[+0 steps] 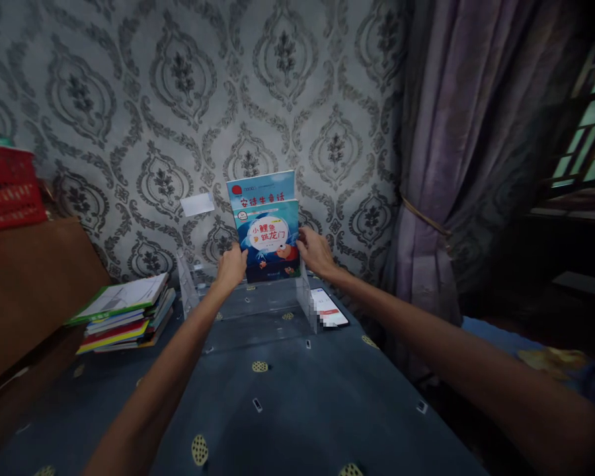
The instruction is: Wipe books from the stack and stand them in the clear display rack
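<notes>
A blue picture book point(270, 254) with a fish on its cover is held upright by its two side edges. My left hand point(232, 267) grips the left edge and my right hand point(316, 251) the right edge. Behind it rises a taller light blue book point(262, 185), of which only the top shows. Below and around both is a clear plastic book rack point(305, 301) on the table. I cannot tell whether the front book touches the rack's base.
A pile of books point(123, 317) lies left of the rack. A phone point(328, 307) lies right of it on the dark patterned tablecloth point(297, 410). Further left are a cardboard box point(34, 284) and a red basket point(10, 188). A curtain point(436, 165) hangs at right.
</notes>
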`<state>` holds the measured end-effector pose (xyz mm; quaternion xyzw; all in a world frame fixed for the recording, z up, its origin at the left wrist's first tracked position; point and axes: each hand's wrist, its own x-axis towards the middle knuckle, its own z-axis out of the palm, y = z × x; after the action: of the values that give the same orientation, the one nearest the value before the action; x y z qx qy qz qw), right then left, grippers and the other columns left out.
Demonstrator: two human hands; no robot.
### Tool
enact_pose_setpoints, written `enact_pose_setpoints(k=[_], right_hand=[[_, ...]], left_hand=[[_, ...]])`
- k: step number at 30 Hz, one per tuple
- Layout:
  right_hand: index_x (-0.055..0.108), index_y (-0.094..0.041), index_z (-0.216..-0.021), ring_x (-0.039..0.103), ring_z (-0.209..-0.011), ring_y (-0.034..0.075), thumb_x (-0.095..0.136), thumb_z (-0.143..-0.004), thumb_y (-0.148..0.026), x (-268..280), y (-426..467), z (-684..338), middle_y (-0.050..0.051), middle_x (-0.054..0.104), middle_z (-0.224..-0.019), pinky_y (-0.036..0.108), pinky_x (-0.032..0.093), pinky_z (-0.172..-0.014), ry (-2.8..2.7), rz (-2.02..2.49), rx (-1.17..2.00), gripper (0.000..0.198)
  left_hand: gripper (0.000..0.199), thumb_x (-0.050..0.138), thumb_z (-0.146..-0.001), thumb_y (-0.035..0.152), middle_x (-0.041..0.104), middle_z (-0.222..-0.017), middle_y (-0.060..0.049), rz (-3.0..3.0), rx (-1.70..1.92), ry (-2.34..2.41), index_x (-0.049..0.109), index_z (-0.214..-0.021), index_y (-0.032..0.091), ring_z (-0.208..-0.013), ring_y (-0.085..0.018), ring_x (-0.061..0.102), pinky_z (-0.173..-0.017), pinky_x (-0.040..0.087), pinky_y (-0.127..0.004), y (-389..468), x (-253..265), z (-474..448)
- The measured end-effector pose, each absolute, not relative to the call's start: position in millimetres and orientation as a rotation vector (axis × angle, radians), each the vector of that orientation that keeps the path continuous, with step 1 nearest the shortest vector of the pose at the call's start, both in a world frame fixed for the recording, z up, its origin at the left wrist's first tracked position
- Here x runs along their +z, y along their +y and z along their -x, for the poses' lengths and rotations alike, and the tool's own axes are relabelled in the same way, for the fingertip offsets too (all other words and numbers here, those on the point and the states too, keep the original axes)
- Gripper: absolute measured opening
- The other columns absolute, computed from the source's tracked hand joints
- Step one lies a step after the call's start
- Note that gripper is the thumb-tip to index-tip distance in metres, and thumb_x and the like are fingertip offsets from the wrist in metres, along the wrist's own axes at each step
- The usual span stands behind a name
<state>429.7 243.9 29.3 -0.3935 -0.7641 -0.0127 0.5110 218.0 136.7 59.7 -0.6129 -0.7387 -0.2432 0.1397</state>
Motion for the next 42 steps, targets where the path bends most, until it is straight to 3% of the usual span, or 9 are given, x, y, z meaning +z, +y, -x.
enact_pose_setpoints(k=[17,32,42], right_hand=[[0.06,-0.009,-0.125,0.064,-0.102,0.029,0.046,-0.088,-0.019,22,246,-433,0.017,0.07,-0.112,0.042,0.05,-0.095,-1.879,0.917,-0.031,0.041],[0.062,-0.016,-0.125,0.065,-0.108,0.031,0.044,-0.087,-0.018,17,227,-436,0.015,0.072,-0.115,0.048,0.053,-0.096,-1.893,0.922,-0.015,0.042],[0.056,-0.01,-0.134,0.067,-0.11,0.032,0.05,-0.086,-0.022,5,211,-445,0.019,0.071,-0.118,0.05,0.053,-0.099,-1.884,0.965,0.06,0.049]], left_hand=[[0.031,0.038,-0.104,0.033,0.073,-0.109,-0.022,1.781,-0.649,-2.194,0.054,-0.119,0.011,-0.107,-0.031,0.071,-0.086,0.051,-0.035,127,61,-222],[0.035,0.036,-0.103,0.034,0.073,-0.108,-0.022,1.81,-0.67,-2.192,0.051,-0.125,0.011,-0.106,-0.033,0.071,-0.085,0.051,-0.038,113,58,-222],[0.029,0.038,-0.103,0.034,0.075,-0.104,-0.012,1.846,-0.717,-1.97,0.055,-0.121,0.02,-0.095,-0.027,0.071,-0.079,0.054,-0.036,95,43,-210]])
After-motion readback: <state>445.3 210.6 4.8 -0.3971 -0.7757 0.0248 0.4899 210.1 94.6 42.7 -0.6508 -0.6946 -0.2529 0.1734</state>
